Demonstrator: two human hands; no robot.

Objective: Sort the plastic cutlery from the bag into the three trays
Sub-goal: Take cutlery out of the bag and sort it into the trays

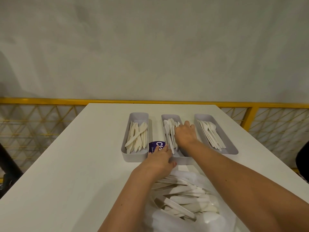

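Right hand (184, 133): palm down over the right side of the middle tray (169, 116), knuckles raised and fingers bent down at the spoons; whether it grips any of them cannot be told.
Left hand (159, 159): reaches to the near left corner of the middle tray, fingertips at the spoon handles and over part of a purple label (156, 145), thumb against the near wall; its grasp cannot be told either.
Spoons (169, 129): white, lying lengthwise in the middle tray with bowls at the far end, just left of the right hand.
Left tray (133, 157): grey and long, filled with cream knives (137, 136), most lengthwise, one lying slantwise on top.
Right tray (203, 117): same kind, angled slightly outward, holding white forks (211, 133) with tines at the far end.
Trays: three in a row across the far half of the desk (75, 164), apart from one another.
Label: lies in the gap between the left and middle trays, with white lettering, partly hidden.
Bag (209, 220): clear plastic, at the near edge of the desk beneath both forearms, mouth open towards the trays.
Cutlery (180, 196): a loose white heap inside the bag, pieces crossing at many angles.
Behind: a yellow mesh fence (41, 121) and a pale wall (150, 47).
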